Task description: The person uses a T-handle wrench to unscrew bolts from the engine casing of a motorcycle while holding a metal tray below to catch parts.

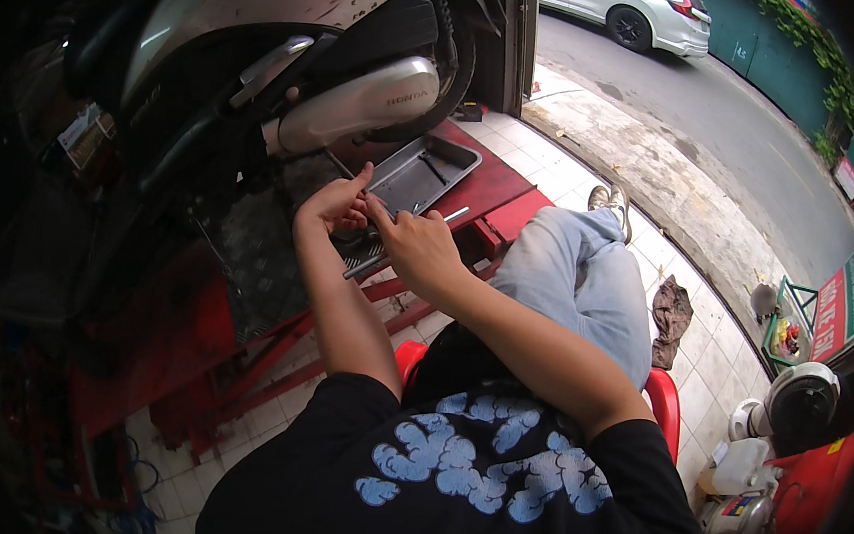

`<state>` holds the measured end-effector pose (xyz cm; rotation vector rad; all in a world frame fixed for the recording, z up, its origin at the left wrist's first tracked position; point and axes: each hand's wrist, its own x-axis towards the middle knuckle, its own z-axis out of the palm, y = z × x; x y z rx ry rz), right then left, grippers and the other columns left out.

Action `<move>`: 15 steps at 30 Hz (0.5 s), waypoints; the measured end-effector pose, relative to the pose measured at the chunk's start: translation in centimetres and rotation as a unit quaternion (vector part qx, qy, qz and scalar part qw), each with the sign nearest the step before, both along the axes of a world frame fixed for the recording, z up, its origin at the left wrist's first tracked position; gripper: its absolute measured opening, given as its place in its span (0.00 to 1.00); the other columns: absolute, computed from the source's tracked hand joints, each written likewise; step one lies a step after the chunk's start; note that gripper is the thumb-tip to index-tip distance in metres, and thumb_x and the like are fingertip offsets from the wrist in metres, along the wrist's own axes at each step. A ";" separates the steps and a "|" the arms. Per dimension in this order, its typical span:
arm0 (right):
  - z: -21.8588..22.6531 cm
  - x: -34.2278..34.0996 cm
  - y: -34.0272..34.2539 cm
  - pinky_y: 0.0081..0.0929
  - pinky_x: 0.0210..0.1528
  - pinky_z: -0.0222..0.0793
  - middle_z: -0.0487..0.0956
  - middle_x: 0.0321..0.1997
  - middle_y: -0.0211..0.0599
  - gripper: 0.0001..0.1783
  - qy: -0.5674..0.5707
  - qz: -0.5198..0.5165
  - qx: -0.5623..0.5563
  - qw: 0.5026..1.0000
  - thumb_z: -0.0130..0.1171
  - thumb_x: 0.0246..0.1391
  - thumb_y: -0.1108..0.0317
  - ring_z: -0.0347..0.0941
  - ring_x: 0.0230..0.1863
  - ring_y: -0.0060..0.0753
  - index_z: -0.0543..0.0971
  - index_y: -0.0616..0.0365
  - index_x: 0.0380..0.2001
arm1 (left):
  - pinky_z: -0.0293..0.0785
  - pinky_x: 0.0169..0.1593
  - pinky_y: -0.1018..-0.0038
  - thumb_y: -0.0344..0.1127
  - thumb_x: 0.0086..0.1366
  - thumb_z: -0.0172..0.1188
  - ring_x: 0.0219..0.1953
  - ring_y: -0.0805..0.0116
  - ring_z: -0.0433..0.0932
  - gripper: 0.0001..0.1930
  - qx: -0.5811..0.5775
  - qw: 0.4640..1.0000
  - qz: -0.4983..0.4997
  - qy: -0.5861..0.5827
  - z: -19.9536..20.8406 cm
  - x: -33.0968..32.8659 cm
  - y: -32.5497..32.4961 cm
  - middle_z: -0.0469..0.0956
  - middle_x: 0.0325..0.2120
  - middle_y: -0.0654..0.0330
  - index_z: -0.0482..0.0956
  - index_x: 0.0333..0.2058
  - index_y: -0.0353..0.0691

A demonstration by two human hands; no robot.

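Outdoors, red lift platform (499, 184) on pale tiled floor (711, 360).

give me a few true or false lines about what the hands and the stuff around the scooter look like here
1. Both hands are raised close together beside the scooter. True: the left hand and right hand nearly touch.
2. The right hand holds a long metal tool. True.
3. The grey metal tray sits on the tiled floor. False: it lies on the red lift platform, behind the hands.
4. The person is standing. False: they sit on a red plastic stool, with one leg in light jeans stretched out.
5. A white car is on the street beyond. True.
6. The left hand rests on the knee. False: it is up near the scooter's underside.
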<state>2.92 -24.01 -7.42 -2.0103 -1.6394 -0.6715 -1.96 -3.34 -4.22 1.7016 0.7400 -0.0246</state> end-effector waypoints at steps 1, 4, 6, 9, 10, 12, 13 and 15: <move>0.1 0.0 -0.1 0.36 0.35 0.66 0.76 0.26 0.37 0.35 -0.004 -0.008 -0.002 1.000 0.56 0.49 0.69 0.76 0.28 0.38 0.63 0.58 0.63 | 0.65 0.20 0.86 0.66 0.65 0.48 0.17 0.82 0.70 0.31 0.001 0.999 -0.038 -0.017 0.4 -0.5 -0.4 0.74 0.17 0.69 0.79 0.30 0.39; 0.3 0.0 -0.4 0.35 0.40 0.63 0.75 0.29 0.34 0.35 -0.029 -0.029 0.014 0.999 0.56 0.48 0.69 0.74 0.32 0.36 0.64 0.56 0.63 | 0.58 0.16 0.88 0.60 0.66 0.54 0.14 0.85 0.66 0.25 -0.015 0.994 -0.072 -0.082 -0.2 -1.0 -0.1 0.66 0.13 0.72 0.76 0.24 0.42; 0.4 0.0 -0.5 0.35 0.42 0.62 0.73 0.33 0.34 0.35 -0.065 -0.036 0.052 0.996 0.56 0.47 0.69 0.72 0.37 0.35 0.65 0.53 0.62 | 0.56 0.16 0.87 0.56 0.66 0.56 0.14 0.86 0.63 0.23 -0.050 0.990 -0.067 -0.114 -0.9 -0.7 0.8 0.65 0.13 0.73 0.74 0.22 0.43; 2.3 -1.2 -1.9 0.33 0.42 0.62 0.70 0.37 0.33 0.32 -0.146 -0.041 0.141 0.978 0.57 0.45 0.68 0.68 0.42 0.33 0.70 0.52 0.58 | 0.53 0.15 0.86 0.51 0.67 0.57 0.12 0.86 0.60 0.20 -0.062 0.989 -0.056 -0.121 -1.2 -0.7 0.8 0.63 0.12 0.74 0.72 0.22 0.44; 2.1 -1.5 -2.2 0.32 0.43 0.62 0.70 0.38 0.32 0.29 -0.121 -0.002 0.119 0.986 0.57 0.45 0.67 0.68 0.42 0.33 0.71 0.53 0.55 | 0.53 0.15 0.86 0.50 0.67 0.58 0.12 0.86 0.59 0.19 -0.056 0.990 -0.054 -0.117 -1.0 -0.5 0.6 0.63 0.12 0.74 0.72 0.22 0.44; 1.4 -2.3 -2.9 0.30 0.43 0.61 0.69 0.40 0.32 0.22 -0.068 0.077 0.071 0.992 0.56 0.46 0.66 0.67 0.43 0.32 0.75 0.55 0.48 | 0.54 0.15 0.87 0.46 0.66 0.59 0.12 0.86 0.60 0.15 -0.097 0.983 -0.031 -0.153 -0.8 -0.1 0.5 0.63 0.13 0.74 0.72 0.24 0.45; 1.0 -2.6 -2.9 0.28 0.41 0.62 0.68 0.36 0.32 0.12 -0.082 0.111 0.073 0.988 0.57 0.44 0.65 0.67 0.41 0.30 0.78 0.55 0.34 | 0.55 0.15 0.88 0.45 0.65 0.60 0.12 0.86 0.61 0.14 -0.118 0.978 -0.019 -0.169 -0.9 0.0 0.3 0.64 0.13 0.74 0.72 0.25 0.45; 0.4 -2.5 -2.8 0.27 0.40 0.63 0.67 0.36 0.32 0.09 -0.067 0.139 0.073 0.985 0.58 0.43 0.66 0.67 0.41 0.30 0.78 0.55 0.31 | 0.51 0.14 0.87 0.43 0.65 0.59 0.10 0.86 0.58 0.12 -0.183 0.960 0.008 -0.214 -0.9 0.4 0.2 0.62 0.11 0.76 0.74 0.25 0.44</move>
